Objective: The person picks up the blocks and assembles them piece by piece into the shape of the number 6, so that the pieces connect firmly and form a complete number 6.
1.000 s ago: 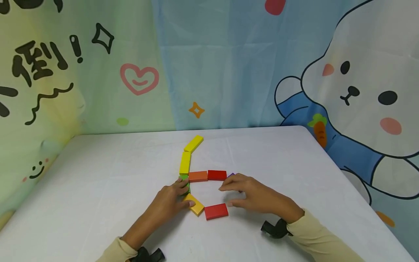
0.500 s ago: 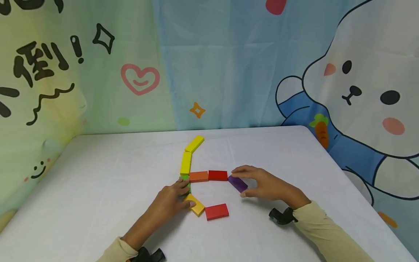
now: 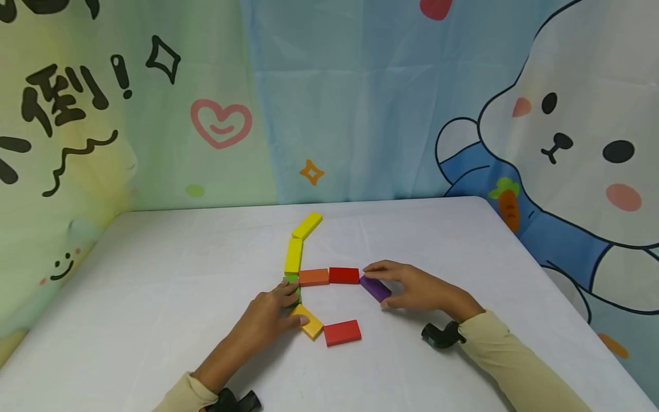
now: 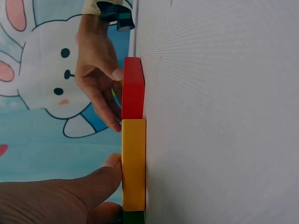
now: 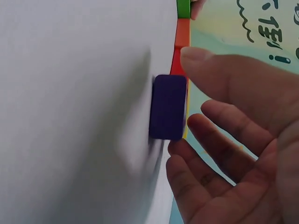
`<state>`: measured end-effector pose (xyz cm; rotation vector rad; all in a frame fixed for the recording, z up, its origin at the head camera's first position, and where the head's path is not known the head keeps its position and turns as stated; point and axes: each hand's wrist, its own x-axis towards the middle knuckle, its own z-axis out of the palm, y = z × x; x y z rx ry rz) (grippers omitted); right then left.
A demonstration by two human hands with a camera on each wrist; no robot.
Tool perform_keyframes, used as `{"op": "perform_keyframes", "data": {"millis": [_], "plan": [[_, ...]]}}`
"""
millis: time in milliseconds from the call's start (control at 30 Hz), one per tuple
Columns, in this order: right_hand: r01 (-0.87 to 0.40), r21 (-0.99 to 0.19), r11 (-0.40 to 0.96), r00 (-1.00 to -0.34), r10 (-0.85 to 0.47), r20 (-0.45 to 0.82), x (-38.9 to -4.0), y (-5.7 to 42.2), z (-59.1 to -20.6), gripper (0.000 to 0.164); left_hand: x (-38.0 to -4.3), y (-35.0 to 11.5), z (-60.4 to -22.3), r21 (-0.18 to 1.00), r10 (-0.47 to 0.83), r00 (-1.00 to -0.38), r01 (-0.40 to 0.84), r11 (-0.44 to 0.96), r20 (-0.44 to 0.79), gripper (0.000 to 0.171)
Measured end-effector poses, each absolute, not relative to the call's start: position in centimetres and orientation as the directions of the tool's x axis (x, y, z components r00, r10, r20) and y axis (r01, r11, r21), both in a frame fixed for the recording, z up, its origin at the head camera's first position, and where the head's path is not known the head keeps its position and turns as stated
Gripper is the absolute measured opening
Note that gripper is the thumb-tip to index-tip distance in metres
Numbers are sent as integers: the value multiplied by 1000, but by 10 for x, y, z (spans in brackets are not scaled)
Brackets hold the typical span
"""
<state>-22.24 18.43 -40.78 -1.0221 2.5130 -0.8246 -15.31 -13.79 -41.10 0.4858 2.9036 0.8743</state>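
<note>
In the head view my left hand [image 3: 268,312] rests on the left part of a line of coloured blocks. Its fingertips touch the green blocks [image 3: 291,278], which they partly cover, and its thumb touches the golden yellow block [image 4: 134,163]. At the other side my right hand [image 3: 412,289] holds the purple block [image 3: 375,289] between fingers and thumb, at its two ends. That block lies slanted, its upper left corner by the red block [image 3: 344,276]. An orange block [image 3: 314,277] joins this red one to the green. A second red block [image 3: 342,333] adjoins the golden yellow one.
Two yellow blocks [image 3: 293,256] run up from the green ones, the farther one tilted right. All lie on a white-covered table [image 3: 154,297]. A printed cloth backdrop [image 3: 350,114] stands behind. Black wrist cameras [image 3: 443,336] sit at both cuffs.
My right hand has moved right from over the gap between the red blocks, and the purple block now shows between its fingers and thumb. The left hand has stayed in place.
</note>
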Motion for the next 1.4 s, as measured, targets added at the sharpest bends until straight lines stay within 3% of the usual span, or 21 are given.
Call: {"op": "perform_keyframes", "data": {"millis": [667,1400], "plan": [[-543,-588,599,-714,-698,-51,-223,180,-409,54,-153,-138,-412,543,318,-948,280,792,25,64],[-530,-536,657,-755,-653,-54,-213,169,-407,61,-152,-138,-410,553,325,-945,287,782,31,62]]}}
